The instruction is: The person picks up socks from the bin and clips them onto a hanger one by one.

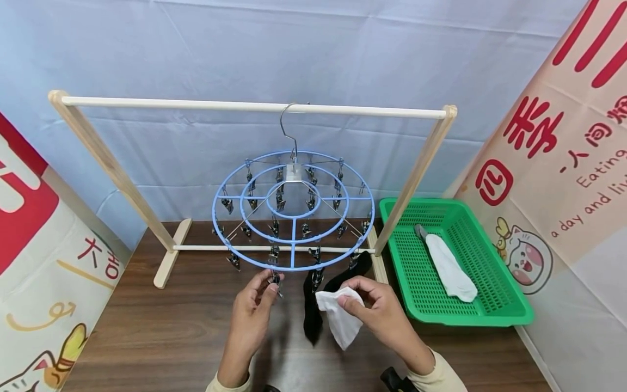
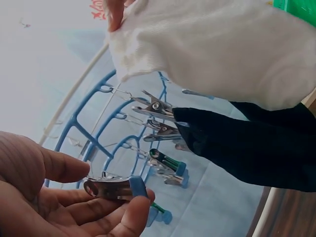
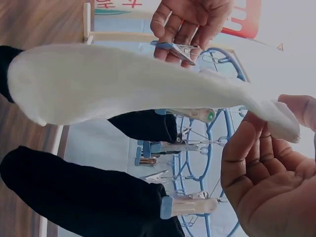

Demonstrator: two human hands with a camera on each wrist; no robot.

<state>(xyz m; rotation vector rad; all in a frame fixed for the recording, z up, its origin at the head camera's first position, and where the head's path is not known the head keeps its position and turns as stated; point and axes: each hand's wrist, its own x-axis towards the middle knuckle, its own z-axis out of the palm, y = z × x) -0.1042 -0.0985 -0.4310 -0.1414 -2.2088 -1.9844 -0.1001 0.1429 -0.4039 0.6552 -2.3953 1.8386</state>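
Note:
In the head view a round blue clip hanger [image 1: 294, 239] hangs by its hook from a white rod. My left hand [image 1: 250, 313] is at its front edge and holds a metal clip with a blue tip [image 2: 111, 188] between thumb and fingers. To the right, my right hand [image 1: 379, 307] pinches a white sock [image 1: 343, 321] by its cuff, and the toe hangs down. One black sock [image 1: 312, 313] hangs from a clip just behind the white sock. A second black sock [image 3: 84, 197] hangs from another clip, partly hidden by my right hand in the head view.
The rod [image 1: 196, 103] belongs to a wooden rack standing on a brown table [image 1: 147, 337]. At right, a green basket [image 1: 470, 320] contains another white sock [image 1: 448, 267] and a small grey piece at its end. A black object [image 1: 394, 378] lies by my right sleeve.

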